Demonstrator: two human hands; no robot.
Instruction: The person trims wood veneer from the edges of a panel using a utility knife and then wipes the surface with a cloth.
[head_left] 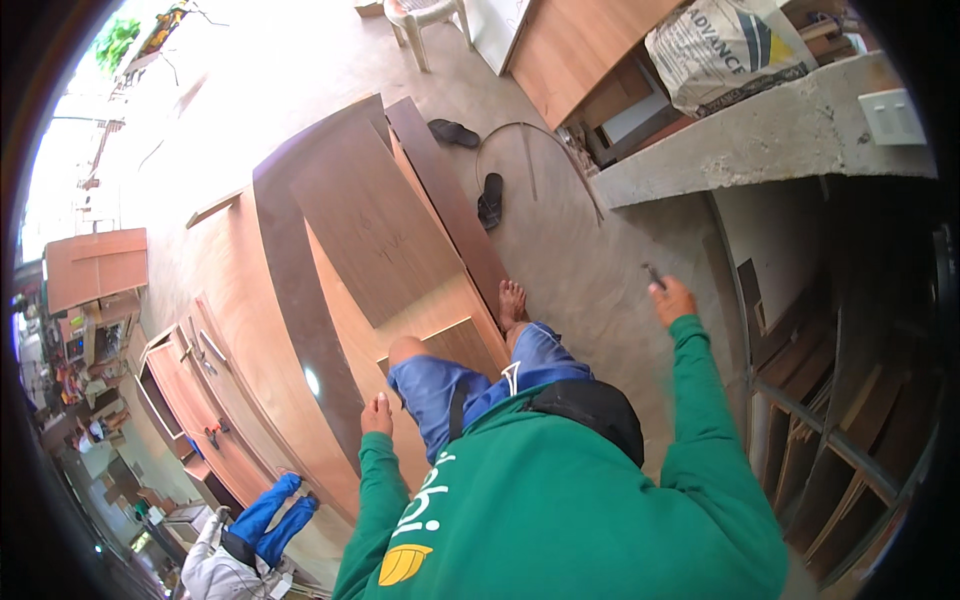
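My right hand [674, 302] is out to the right over the bare floor, its fingers wrapped around a short, dark tool with a metallic end [653, 273]; its exact kind is too small to tell. My left hand [377, 414] hangs low beside my left knee, fingers curled together; whatever may be in them is hidden. Below and ahead of me lie wood panels: a brown plywood sheet [375, 225] with pencil marks, a darker brown strip [450, 200] along its right side, and a smaller piece [460, 345] near my knees. My bare foot is beside the dark strip.
Black slippers [489, 201] and a thin curved strip [530, 127] lie ahead on the floor. To the right, a concrete ledge [740, 140] carries a printed sack [725, 55]. A plastic chair [428, 22] stands far ahead. Another person [245, 545] works at the lower left, near long panels with tools.
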